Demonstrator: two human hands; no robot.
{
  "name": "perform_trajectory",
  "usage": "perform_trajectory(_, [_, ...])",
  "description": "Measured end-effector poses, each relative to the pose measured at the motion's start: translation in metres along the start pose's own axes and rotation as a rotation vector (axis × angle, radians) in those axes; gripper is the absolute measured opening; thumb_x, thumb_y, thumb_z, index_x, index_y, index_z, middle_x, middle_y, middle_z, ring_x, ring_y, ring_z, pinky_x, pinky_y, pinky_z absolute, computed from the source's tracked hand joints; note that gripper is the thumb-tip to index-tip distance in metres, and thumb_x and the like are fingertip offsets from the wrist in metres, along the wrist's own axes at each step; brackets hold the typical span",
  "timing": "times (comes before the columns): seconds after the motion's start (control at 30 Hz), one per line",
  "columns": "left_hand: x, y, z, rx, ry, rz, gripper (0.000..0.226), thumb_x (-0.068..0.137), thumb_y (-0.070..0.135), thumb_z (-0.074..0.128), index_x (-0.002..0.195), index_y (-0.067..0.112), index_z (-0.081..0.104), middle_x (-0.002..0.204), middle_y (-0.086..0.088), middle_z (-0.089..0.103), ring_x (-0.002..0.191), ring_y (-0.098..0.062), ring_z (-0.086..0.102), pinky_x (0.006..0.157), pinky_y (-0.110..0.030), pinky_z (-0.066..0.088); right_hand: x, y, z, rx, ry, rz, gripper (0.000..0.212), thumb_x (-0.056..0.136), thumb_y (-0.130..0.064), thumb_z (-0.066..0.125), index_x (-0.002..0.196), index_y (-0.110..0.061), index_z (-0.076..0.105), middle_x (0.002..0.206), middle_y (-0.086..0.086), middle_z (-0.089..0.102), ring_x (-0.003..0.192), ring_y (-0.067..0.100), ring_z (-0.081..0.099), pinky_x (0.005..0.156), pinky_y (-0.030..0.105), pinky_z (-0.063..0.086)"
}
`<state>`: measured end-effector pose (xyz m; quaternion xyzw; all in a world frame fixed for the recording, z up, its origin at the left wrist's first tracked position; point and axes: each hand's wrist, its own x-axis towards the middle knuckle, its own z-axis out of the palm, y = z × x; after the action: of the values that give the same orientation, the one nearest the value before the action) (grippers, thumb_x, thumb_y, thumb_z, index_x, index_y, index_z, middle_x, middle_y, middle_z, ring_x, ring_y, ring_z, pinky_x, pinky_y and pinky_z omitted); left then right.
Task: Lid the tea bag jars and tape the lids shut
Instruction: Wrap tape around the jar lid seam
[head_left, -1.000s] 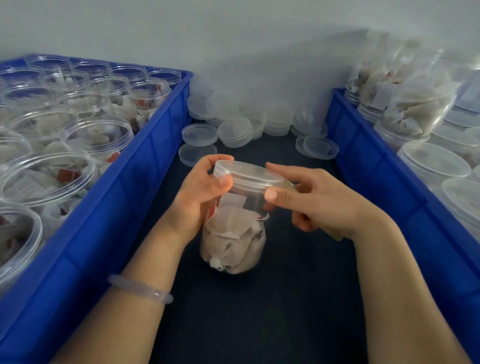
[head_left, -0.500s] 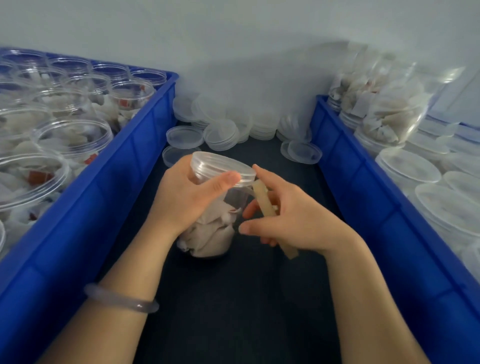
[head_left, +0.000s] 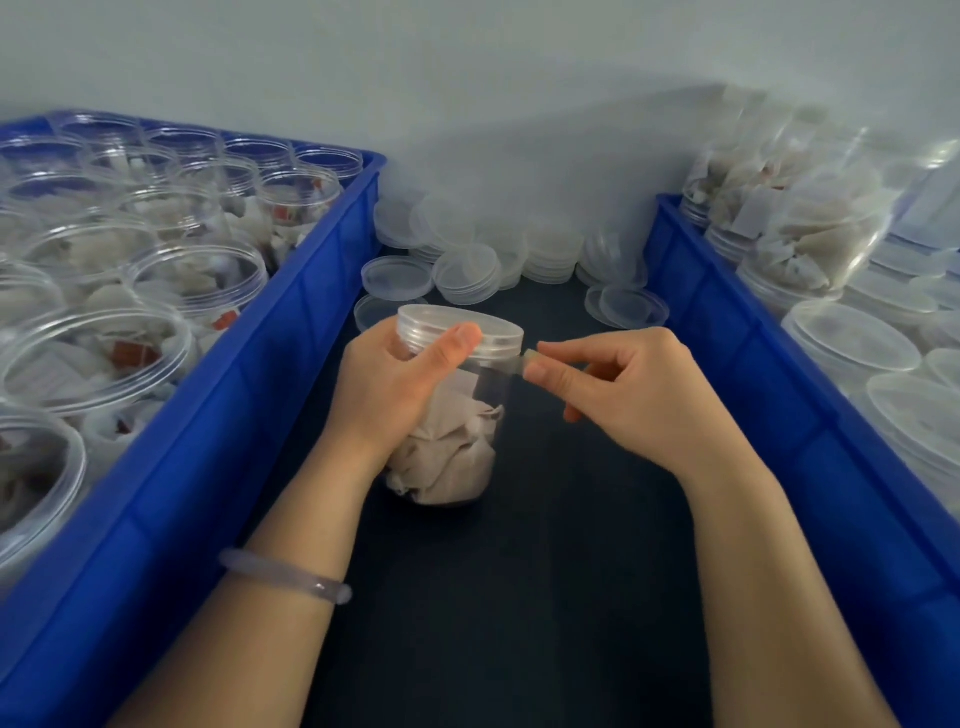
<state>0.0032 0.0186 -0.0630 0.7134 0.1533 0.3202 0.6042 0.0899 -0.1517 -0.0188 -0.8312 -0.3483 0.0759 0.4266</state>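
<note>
Left hand (head_left: 395, 384) wraps the clear round plastic jar of tea bags (head_left: 457, 447) just under its top, with the thumb laid across the rim of the translucent ribbed lid (head_left: 457, 330). The lid is on. Right hand (head_left: 623, 384) pinches a short pale strip of tape (head_left: 521, 364) between thumb and forefinger. The strip's far end meets the lid's right edge, and the other fingers are curled under.

The jar sits on the dark matte tabletop (head_left: 519, 597) between two crates. The blue plastic crate on the left (head_left: 260, 395) is packed with open clear jars (head_left: 197, 280) holding beige bags with red tags. The blue plastic crate on the right (head_left: 769, 374) holds lidded jars (head_left: 852, 345), some piled on their sides. Stacks of loose round lids (head_left: 467, 273) crowd the back, just behind the jar. A pale translucent bangle (head_left: 285, 574) is on the left wrist.
</note>
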Motion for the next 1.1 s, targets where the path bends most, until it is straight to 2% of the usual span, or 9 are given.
perform_trajectory(0.17, [0.000, -0.004, -0.001, -0.129, -0.181, -0.091, 0.035, 0.060, 0.068, 0.067, 0.079, 0.039, 0.075, 0.089, 0.003, 0.074, 0.086, -0.013, 0.070, 0.072, -0.026, 0.054, 0.006, 0.005, 0.006, 0.048, 0.028, -0.012, 0.075, 0.051, -0.074, 0.053, 0.111, -0.031, 0.070, 0.057, -0.023, 0.064, 0.052, -0.009, 0.059, 0.048, 0.002, 0.038])
perform_trajectory(0.33, [0.002, -0.012, -0.003, -0.248, -0.332, -0.141, 0.080, 0.046, 0.081, 0.070, 0.098, 0.019, 0.071, 0.099, -0.007, 0.073, 0.094, -0.021, 0.069, 0.074, -0.026, 0.055, 0.004, 0.013, 0.015, 0.052, 0.026, -0.029, 0.089, 0.052, -0.080, 0.050, 0.126, -0.033, 0.061, 0.068, -0.013, 0.066, 0.070, -0.001, 0.063, 0.063, 0.011, 0.044])
perform_trajectory(0.43, [0.000, -0.014, -0.008, -0.293, -0.444, -0.203, 0.085, 0.046, 0.083, 0.067, 0.101, 0.018, 0.072, 0.101, -0.006, 0.073, 0.095, -0.019, 0.069, 0.073, -0.024, 0.054, 0.002, 0.014, 0.023, 0.085, -0.044, -0.034, 0.089, 0.055, -0.081, 0.047, 0.132, -0.037, 0.055, 0.090, -0.022, 0.064, 0.090, 0.001, 0.058, 0.083, 0.020, 0.047])
perform_trajectory(0.5, [-0.003, -0.009, -0.006, -0.239, -0.417, -0.228, 0.074, 0.048, 0.087, 0.060, 0.093, 0.030, 0.075, 0.099, 0.003, 0.074, 0.094, -0.010, 0.069, 0.075, -0.024, 0.054, 0.001, 0.014, 0.025, 0.079, -0.037, -0.022, 0.085, 0.058, -0.081, 0.043, 0.129, -0.037, 0.057, 0.107, -0.022, 0.065, 0.098, 0.003, 0.060, 0.088, 0.023, 0.048])
perform_trajectory(0.63, [-0.001, 0.000, -0.005, 0.073, -0.051, -0.007, 0.084, 0.056, 0.082, 0.050, 0.116, 0.025, 0.063, 0.090, 0.015, 0.066, 0.090, 0.003, 0.063, 0.083, -0.023, 0.055, -0.002, 0.010, 0.025, -0.016, 0.053, 0.011, 0.090, 0.059, -0.084, 0.035, 0.129, -0.034, 0.059, 0.092, -0.022, 0.063, 0.088, 0.000, 0.058, 0.072, 0.014, 0.042])
perform_trajectory(0.73, [-0.006, 0.006, 0.000, 0.229, -0.153, -0.038, 0.114, 0.041, 0.091, 0.053, 0.137, 0.029, 0.044, 0.102, 0.026, 0.057, 0.093, 0.013, 0.056, 0.068, -0.009, 0.047, -0.007, 0.006, 0.028, -0.151, 0.074, -0.008, 0.095, 0.063, -0.084, 0.031, 0.140, -0.030, 0.047, 0.110, -0.019, 0.060, 0.100, 0.001, 0.054, 0.074, 0.016, 0.040])
perform_trajectory(0.83, [-0.004, 0.002, 0.003, 0.185, -0.071, -0.071, 0.116, 0.040, 0.082, 0.061, 0.139, 0.026, 0.041, 0.098, 0.028, 0.054, 0.087, 0.024, 0.052, 0.065, -0.001, 0.044, -0.008, 0.002, 0.021, -0.060, -0.104, 0.015, 0.079, 0.077, -0.069, 0.045, 0.148, -0.038, 0.027, 0.106, -0.021, 0.050, 0.090, -0.003, 0.045, 0.074, 0.018, 0.039])
perform_trajectory(0.97, [-0.001, 0.000, -0.006, 0.038, -0.125, -0.102, 0.082, 0.046, 0.074, 0.066, 0.115, 0.031, 0.058, 0.097, 0.015, 0.069, 0.094, 0.001, 0.065, 0.087, -0.030, 0.054, -0.009, -0.001, -0.001, -0.032, -0.102, 0.014, 0.071, 0.065, -0.066, 0.053, 0.132, -0.043, 0.051, 0.084, -0.015, 0.067, 0.063, -0.005, 0.056, 0.067, 0.021, 0.043])
perform_trajectory(1.1, [-0.004, -0.001, -0.002, -0.039, -0.205, -0.115, 0.085, 0.053, 0.063, 0.076, 0.124, 0.021, 0.057, 0.108, 0.004, 0.068, 0.102, -0.010, 0.066, 0.088, -0.032, 0.054, -0.012, -0.002, -0.010, -0.024, -0.032, 0.020, 0.070, 0.054, -0.070, 0.049, 0.113, -0.037, 0.065, 0.068, -0.017, 0.069, 0.053, -0.006, 0.058, 0.056, 0.016, 0.042])
